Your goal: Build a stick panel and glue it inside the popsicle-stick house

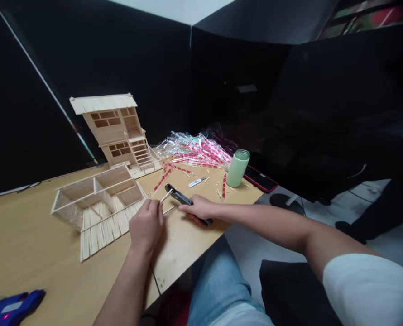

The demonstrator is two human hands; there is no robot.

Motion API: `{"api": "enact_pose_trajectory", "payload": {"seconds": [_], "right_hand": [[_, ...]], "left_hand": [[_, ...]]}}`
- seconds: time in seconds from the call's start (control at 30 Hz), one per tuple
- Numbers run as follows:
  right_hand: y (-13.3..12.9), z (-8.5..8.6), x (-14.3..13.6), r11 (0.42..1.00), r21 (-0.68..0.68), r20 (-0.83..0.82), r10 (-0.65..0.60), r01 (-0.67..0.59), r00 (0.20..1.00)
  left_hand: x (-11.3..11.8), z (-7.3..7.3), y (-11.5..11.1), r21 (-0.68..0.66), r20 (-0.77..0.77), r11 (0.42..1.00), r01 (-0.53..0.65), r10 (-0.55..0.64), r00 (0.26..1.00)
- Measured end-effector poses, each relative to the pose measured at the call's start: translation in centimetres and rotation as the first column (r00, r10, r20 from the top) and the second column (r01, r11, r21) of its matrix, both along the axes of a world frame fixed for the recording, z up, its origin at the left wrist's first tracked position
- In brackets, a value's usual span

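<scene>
My left hand point(146, 225) is closed on a thin wooden stick point(166, 195) that slants up to the right. My right hand point(198, 208) grips a black cutting tool point(181, 197), and its jaws meet the far end of the stick. A second pale stick point(169, 210) lies between my hands. Left of my left hand is an open-topped wooden model point(101, 203) with inner walls and a slatted floor. Behind it stands a two-storey wooden model house point(111, 131) with a roof and stairs.
Red and clear plastic wrappers point(198, 151) are heaped at the table's back. A green jar point(238, 168) and a red-edged phone point(261, 178) are at the right. A blue tool point(14, 308) lies front left. Small stick scraps and a white-and-blue item point(196, 182) lie beyond my right hand.
</scene>
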State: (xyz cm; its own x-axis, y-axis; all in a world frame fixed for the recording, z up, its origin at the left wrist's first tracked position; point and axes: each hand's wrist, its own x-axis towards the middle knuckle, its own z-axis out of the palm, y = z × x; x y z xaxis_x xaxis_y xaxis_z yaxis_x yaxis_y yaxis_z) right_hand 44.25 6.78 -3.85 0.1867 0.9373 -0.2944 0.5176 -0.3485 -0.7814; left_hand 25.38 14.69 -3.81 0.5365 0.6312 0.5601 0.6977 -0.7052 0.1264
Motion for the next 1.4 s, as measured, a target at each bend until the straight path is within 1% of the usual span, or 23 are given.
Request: {"api": "enact_pose_trajectory", "payload": {"seconds": [0.1,0.27,0.37,0.43,0.5,0.57,0.63,0.73,0.8,0.9,1.0,1.07,1.1,1.13,1.17,1.2,1.23,1.27,1.3,1.33,1.37,1.4], "right_hand": [[0.6,0.1,0.3,0.999,-0.028,0.012,-0.045,0.046,0.999],[1.9,0.2,2.1,0.995,-0.098,-0.109,-0.030,0.019,0.994],[2.8,0.4,3.6,0.988,-0.154,-0.135,-0.023,0.002,0.991],[3.4,0.9,4.8,0.981,-0.192,-0.120,-0.010,-0.013,0.993],[3.9,1.7,6.1,0.980,-0.200,-0.060,-0.014,0.002,0.998],[4.3,2.5,7.3,0.984,-0.169,0.050,-0.043,0.051,0.998],[4.4,3.0,7.9,0.989,-0.096,0.201,-0.093,0.115,0.975],[4.0,3.1,7.6,0.984,0.041,0.433,-0.172,0.171,0.885],[3.5,2.4,6.6,0.982,0.094,0.546,-0.189,0.164,0.816],[3.1,0.8,4.8,0.980,0.140,0.652,-0.197,0.139,0.732],[3.2,-0.6,3.7,0.970,0.203,0.710,-0.240,0.135,0.662],[3.3,-1.0,3.3,0.956,0.264,0.730,-0.283,0.125,0.622],[3.4,-1.1,3.0,0.943,0.316,0.723,-0.312,0.106,0.616],[3.5,-1.0,2.6,0.923,0.378,0.691,-0.337,0.077,0.640],[3.5,-0.9,2.1,0.896,0.441,0.620,-0.341,0.046,0.707],[3.5,-0.8,1.5,0.868,0.496,0.501,-0.306,0.021,0.809],[3.6,-0.7,0.7,0.844,0.536,0.334,-0.226,0.013,0.915],[3.7,-0.5,-0.1,0.832,0.555,0.134,-0.117,0.023,0.984],[3.8,-0.4,-1.0,0.827,0.560,-0.064,-0.019,0.052,0.998],[3.9,-0.3,-1.8,0.825,0.557,-0.226,0.044,0.093,0.973],[4.0,-0.2,-2.4,0.822,0.553,-0.336,0.070,0.136,0.939],[4.1,0.0,-2.8,0.816,0.551,-0.393,0.071,0.173,0.917]], "left_hand": [[0.3,-0.2,-0.1,-0.014,-0.025,1.000,0.021,-0.022,0.999],[0.2,-0.2,-0.4,-0.105,0.041,0.995,0.004,0.000,0.999],[-0.3,-0.1,-0.2,-0.144,0.081,0.989,-0.009,0.021,0.996],[-0.5,-0.1,0.0,-0.170,0.086,0.985,-0.012,0.027,0.996],[-0.5,-0.3,0.1,-0.202,0.079,0.979,-0.009,0.025,0.997],[-0.4,-0.4,0.1,-0.226,0.071,0.974,-0.001,0.018,0.997],[-0.3,-0.6,0.0,-0.236,0.062,0.972,0.014,0.001,0.998],[-0.2,-0.6,0.0,-0.237,0.075,0.971,0.031,-0.014,0.997],[-0.3,-0.6,0.0,-0.242,0.115,0.970,0.037,-0.009,0.993],[-0.5,-0.5,0.4,-0.276,0.194,0.959,0.061,-0.007,0.981],[-0.7,-0.6,0.8,-0.316,0.274,0.943,0.102,-0.012,0.962],[-0.7,-0.7,1.0,-0.346,0.331,0.928,0.139,-0.018,0.944],[-0.6,-0.7,1.0,-0.364,0.365,0.916,0.167,-0.025,0.931],[-0.6,-0.7,1.0,-0.386,0.405,0.900,0.202,-0.031,0.914],[-0.5,-0.7,0.9,-0.414,0.451,0.878,0.239,-0.030,0.892],[-0.3,-0.7,0.8,-0.450,0.498,0.849,0.278,-0.020,0.867],[-0.2,-0.7,0.7,-0.488,0.542,0.813,0.318,-0.004,0.840],[-0.1,-0.7,0.6,-0.523,0.576,0.775,0.355,0.014,0.817],[0.0,-0.7,0.5,-0.550,0.600,0.739,0.389,0.026,0.800],[0.1,-0.7,0.5,-0.568,0.614,0.711,0.415,0.030,0.789],[0.2,-0.8,0.5,-0.577,0.617,0.694,0.430,0.026,0.786],[0.2,-0.8,0.5,-0.581,0.614,0.688,0.435,0.020,0.789]]}}
